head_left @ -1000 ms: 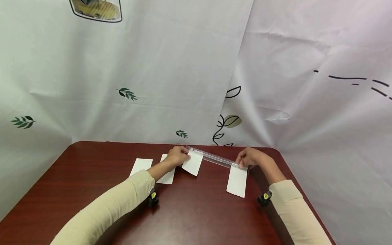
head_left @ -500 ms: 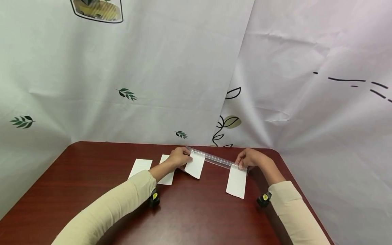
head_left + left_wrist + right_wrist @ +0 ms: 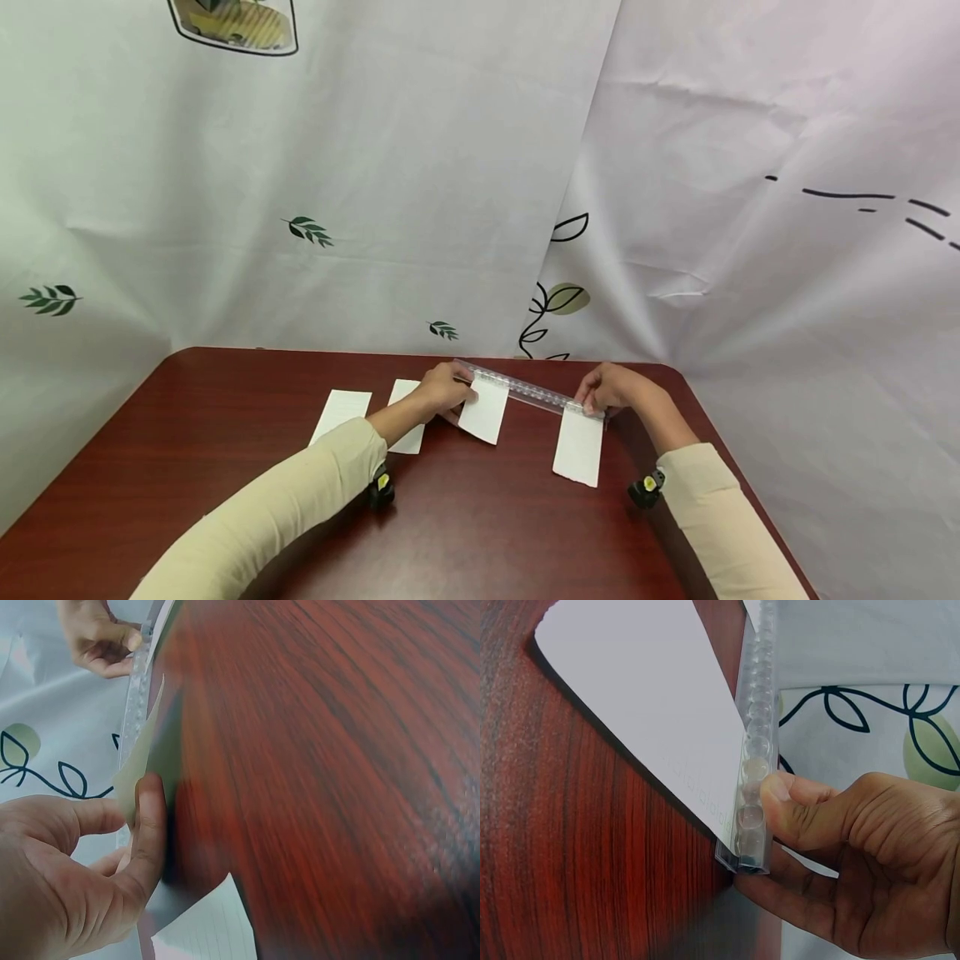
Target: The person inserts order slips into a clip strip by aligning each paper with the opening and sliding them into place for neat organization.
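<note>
Both hands reach forward: left hand (image 3: 441,390) fingers pinching a paper slip (image 3: 483,410), right hand (image 3: 609,388) fingers gripping the clear strip (image 3: 525,389).

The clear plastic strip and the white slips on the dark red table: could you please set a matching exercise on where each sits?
Things:
1. clear plastic beaded strip
2. white slip at the left hand
3. white slip at the right hand
4. bare white slip

Places:
A. farthest left, untouched
B. pinched by left hand
C. spans both hands
D. under strip's end at right hand

Pairs: 1-C, 2-B, 3-D, 4-A
</note>
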### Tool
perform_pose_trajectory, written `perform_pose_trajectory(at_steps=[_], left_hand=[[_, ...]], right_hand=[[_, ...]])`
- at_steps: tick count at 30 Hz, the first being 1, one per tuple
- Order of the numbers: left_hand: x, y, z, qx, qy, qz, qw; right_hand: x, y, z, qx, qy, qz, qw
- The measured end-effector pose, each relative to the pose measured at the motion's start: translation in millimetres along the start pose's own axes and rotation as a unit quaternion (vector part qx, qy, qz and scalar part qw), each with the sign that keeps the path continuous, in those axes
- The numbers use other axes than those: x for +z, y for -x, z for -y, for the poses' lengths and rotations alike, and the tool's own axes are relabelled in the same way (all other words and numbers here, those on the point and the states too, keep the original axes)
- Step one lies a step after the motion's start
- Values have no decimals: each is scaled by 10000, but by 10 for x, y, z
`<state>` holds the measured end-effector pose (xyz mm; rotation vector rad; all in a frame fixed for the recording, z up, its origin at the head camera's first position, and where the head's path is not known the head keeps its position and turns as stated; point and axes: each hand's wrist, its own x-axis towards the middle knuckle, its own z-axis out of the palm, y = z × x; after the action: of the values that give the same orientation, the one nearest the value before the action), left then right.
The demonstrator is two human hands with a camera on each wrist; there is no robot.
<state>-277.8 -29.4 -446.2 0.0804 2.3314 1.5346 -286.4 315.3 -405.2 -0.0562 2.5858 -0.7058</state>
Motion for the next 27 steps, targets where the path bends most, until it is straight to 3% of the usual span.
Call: perform_pose_trajectory(at_steps=[10, 27], left_hand=[[76, 11, -32, -64, 179, 101, 9998], [191, 32, -108, -14, 89, 230, 9997]], right_hand=[[0, -8, -2, -25, 61, 66, 10000], [-10, -21, -7, -80, 46, 105, 9999]])
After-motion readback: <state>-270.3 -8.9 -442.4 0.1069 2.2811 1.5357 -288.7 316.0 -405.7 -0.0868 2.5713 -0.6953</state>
